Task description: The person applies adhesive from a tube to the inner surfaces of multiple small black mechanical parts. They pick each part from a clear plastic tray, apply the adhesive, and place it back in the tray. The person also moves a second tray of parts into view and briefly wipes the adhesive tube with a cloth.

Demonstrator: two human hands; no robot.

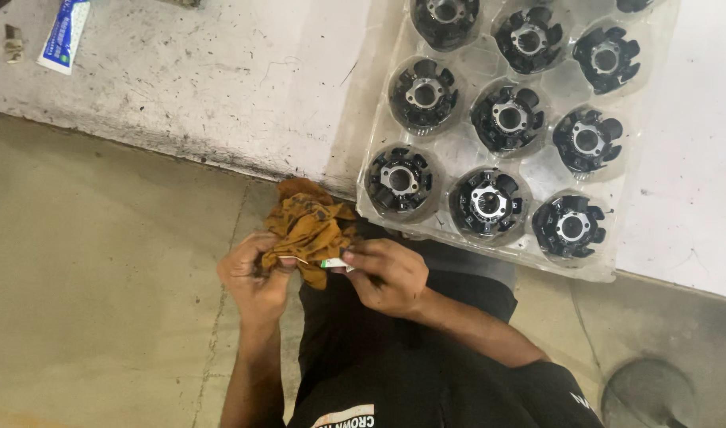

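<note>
Both my hands are together just below the edge of a white work surface. My left hand (254, 273) is closed around a crumpled mustard-yellow patterned cloth (309, 224). My right hand (385, 273) pinches a small thin white object with a green and red end (333, 264) against the cloth. The cloth bunches up above my fingers and touches the table's edge. What lies inside the cloth is hidden.
A clear plastic tray (458, 150) holds several round black metal parts with silver centres (400, 179) in moulded wells and overhangs the white table (220, 71). A white and blue tube (63, 33) lies at the far left. Concrete floor (101, 277) below.
</note>
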